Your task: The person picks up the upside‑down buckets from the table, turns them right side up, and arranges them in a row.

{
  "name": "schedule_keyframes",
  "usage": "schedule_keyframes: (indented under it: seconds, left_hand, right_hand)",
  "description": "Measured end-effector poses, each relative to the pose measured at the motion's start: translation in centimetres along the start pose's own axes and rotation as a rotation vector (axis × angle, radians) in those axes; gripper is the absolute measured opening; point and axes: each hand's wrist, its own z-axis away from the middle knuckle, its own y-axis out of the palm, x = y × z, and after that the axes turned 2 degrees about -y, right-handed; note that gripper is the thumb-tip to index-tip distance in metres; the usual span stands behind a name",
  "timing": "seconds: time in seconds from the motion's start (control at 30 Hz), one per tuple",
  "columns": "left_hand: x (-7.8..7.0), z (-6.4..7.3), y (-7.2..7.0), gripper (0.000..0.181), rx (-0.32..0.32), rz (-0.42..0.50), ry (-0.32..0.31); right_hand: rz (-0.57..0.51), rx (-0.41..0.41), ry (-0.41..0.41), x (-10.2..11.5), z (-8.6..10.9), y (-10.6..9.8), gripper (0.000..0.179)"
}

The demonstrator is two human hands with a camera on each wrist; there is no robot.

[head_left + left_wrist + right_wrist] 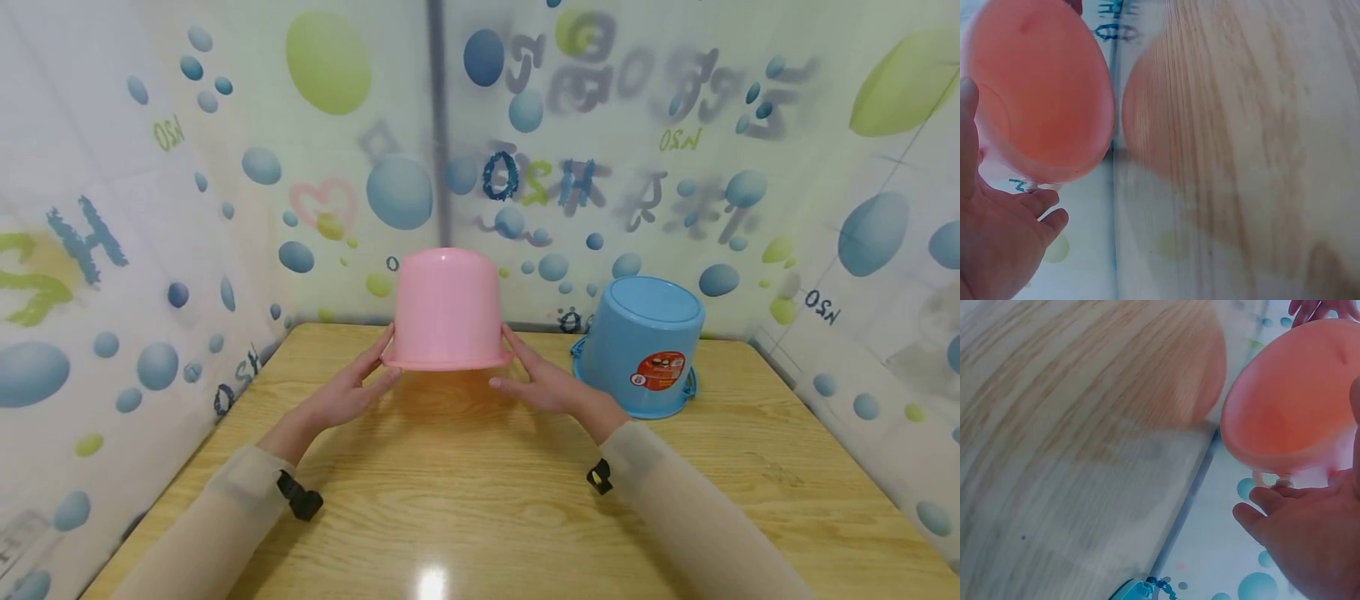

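Observation:
A pink plastic bucket (447,312) is held upside down above the table, its mouth turned down and its pink inside (1041,81) facing the left wrist camera. My left hand (352,390) supports it at the left, long fingers extended along the wall by the rim and thumb below the rim. On the opposite side my right hand (551,385) mirrors this, with straight fingers against the bucket and thumb spread beneath. In the right wrist view, a small lug on the rim sits close to the fingers (1266,503).
A light blue bucket (645,346) with a red label stands upside down at the right, its handle hanging round the rim. The wood-grain table (465,492) meets a printed curtain (337,200) with blue and green spots at the back and sides.

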Motion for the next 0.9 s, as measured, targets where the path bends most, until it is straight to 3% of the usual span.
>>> schedule_keyframes:
  seconds: [0.27,0.57,0.9]
  left_hand:
    - [-1.0,0.7,-0.1,0.084,-0.020,0.030,0.052]
    - [-2.1,1.1,-0.6,0.087,-0.064,0.005,0.087]
    - [-3.4,1.0,-1.5,0.092,-0.114,-0.014,0.123]
  right_hand:
    - [-0.023,-0.059,-0.094,0.6,0.6,-0.3,0.106]
    - [-0.012,-0.141,-0.086,1.3,1.0,-0.9,0.120]
    - [-0.068,-0.192,-0.142,2.2,1.0,-1.6,0.126]
